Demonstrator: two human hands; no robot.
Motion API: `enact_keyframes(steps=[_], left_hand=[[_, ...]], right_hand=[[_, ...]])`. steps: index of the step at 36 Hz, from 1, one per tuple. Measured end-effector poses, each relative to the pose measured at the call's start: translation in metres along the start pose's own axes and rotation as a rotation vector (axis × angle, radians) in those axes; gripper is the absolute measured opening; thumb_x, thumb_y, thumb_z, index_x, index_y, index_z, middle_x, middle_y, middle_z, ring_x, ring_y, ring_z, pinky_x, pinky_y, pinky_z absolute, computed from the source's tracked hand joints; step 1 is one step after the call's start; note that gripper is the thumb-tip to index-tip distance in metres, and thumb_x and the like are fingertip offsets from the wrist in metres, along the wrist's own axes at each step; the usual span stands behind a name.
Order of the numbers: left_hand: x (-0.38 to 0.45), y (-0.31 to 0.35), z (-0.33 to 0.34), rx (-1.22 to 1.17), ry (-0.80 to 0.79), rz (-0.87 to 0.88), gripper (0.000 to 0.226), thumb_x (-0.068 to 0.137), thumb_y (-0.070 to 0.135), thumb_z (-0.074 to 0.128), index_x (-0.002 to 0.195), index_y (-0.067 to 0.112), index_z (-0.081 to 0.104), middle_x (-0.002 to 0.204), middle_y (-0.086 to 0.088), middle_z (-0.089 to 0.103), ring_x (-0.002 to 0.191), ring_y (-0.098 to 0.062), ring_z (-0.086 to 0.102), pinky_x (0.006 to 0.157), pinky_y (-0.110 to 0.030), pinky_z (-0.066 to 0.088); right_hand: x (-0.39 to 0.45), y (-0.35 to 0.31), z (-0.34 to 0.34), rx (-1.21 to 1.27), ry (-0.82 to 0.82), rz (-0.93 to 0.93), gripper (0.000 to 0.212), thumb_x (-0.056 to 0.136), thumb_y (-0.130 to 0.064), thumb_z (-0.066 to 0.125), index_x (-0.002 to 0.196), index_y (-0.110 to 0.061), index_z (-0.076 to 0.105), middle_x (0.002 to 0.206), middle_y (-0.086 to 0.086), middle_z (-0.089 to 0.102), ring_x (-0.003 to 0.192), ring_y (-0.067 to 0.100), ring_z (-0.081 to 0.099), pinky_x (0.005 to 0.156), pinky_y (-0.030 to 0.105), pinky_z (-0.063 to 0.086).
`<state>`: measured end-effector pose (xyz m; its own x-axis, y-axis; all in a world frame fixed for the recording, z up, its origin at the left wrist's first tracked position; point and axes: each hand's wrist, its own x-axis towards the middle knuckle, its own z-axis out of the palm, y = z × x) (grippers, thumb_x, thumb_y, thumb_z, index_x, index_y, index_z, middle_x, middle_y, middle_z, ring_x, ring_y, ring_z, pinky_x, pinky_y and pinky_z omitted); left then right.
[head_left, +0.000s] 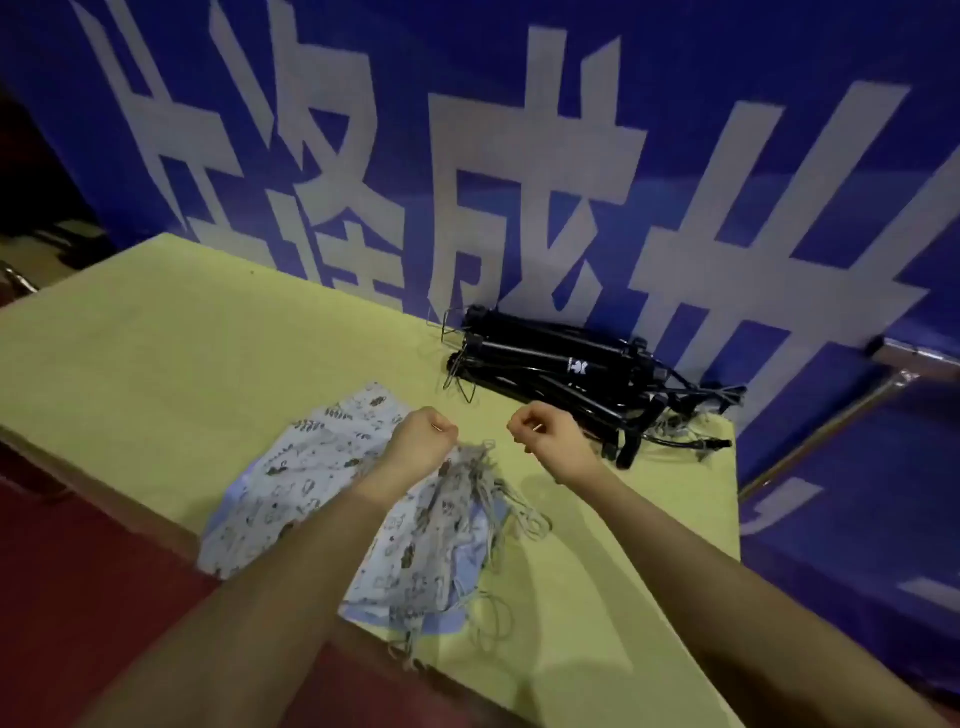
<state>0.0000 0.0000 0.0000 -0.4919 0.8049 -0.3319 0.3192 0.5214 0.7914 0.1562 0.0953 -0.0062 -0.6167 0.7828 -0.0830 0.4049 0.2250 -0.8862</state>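
Behind the table, a blue banner with tall white characters, filling the whole top of the view and running down the right side. Below it, a yellow-green table, set at a slant, with its far right corner against the banner and its near edge toward a dark red floor. Reaching in from the bottom, two bare forearms, side by side and apart. Under the left forearm, near the front edge of the table, a loose pile of light blue printed masks, overlapping and partly hidden by the arm. At the far right corner of the table, well apart from the pile, a bundle of black hangers, lying flat, with wire hooks sticking out at its left end. Over the upper right edge of the pile, the left hand, curled into a fist. Just right of it, not touching, the right hand, likewise curled into a fist, over bare table between pile and hangers. Impossible to tell whether either fist pinches anything thin. On the right side of the pile, a tangle of thin grey ear loops, trailing onto the tabletop.
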Motion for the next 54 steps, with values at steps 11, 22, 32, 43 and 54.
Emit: enact_keyframes(steps=[11, 22, 32, 43, 54], left_hand=[[0.01, -0.053, 0.034, 0.244, -0.016, -0.027, 0.02, 0.087, 0.031, 0.065, 0.093, 0.014, 0.056, 0.089, -0.005, 0.061, 0.085, -0.021, 0.06, 0.074, -0.027, 0.046], [0.005, -0.057, 0.046, 0.548, 0.119, 0.131, 0.035, 0.086, 0.036, 0.059, 0.108, 0.01, 0.054, 0.107, -0.009, 0.058, 0.106, -0.026, 0.052, 0.088, -0.036, 0.045], [-0.007, -0.007, 0.023, 0.656, 0.102, 0.357, 0.024, 0.094, 0.009, 0.047, 0.116, 0.014, 0.036, 0.111, -0.006, 0.052, 0.074, -0.019, 0.057, 0.054, -0.026, 0.041], [-0.017, 0.025, 0.018, 0.889, 0.01, 0.351, 0.055, 0.09, 0.003, 0.049, 0.14, 0.02, 0.035, 0.13, -0.001, 0.041, 0.092, -0.024, 0.06, 0.059, -0.031, 0.045], [0.019, 0.046, 0.02, 0.406, 0.029, 0.434, 0.084, 0.081, -0.007, 0.05, 0.151, 0.024, 0.014, 0.156, 0.017, 0.007, 0.099, -0.012, 0.051, 0.05, -0.015, 0.033]], right_hand=[[0.026, 0.05, 0.052, -0.605, -0.265, -0.063, 0.044, 0.092, -0.02, 0.05, 0.135, -0.03, 0.047, 0.135, 0.003, 0.039, 0.121, 0.03, 0.034, 0.099, 0.036, 0.027], [0.035, 0.054, 0.067, -0.597, -0.073, -0.311, 0.022, 0.1, -0.029, 0.041, 0.1, -0.017, 0.06, 0.108, -0.003, 0.058, 0.107, 0.019, 0.048, 0.085, 0.025, 0.012], [0.025, 0.027, 0.028, -0.487, -0.063, -0.35, 0.022, 0.103, -0.029, 0.032, 0.102, -0.013, 0.046, 0.091, 0.0, 0.058, 0.081, 0.016, 0.039, 0.084, 0.028, 0.025], [0.028, 0.019, -0.002, -0.501, 0.066, -0.503, 0.015, 0.099, -0.02, 0.046, 0.1, -0.011, 0.058, 0.096, 0.002, 0.06, 0.088, 0.02, 0.054, 0.083, 0.03, 0.029], [0.03, 0.057, -0.041, -0.328, 0.226, 0.002, 0.021, 0.096, -0.017, 0.049, 0.115, -0.013, 0.057, 0.113, 0.003, 0.06, 0.096, 0.019, 0.058, 0.075, 0.031, 0.045]])
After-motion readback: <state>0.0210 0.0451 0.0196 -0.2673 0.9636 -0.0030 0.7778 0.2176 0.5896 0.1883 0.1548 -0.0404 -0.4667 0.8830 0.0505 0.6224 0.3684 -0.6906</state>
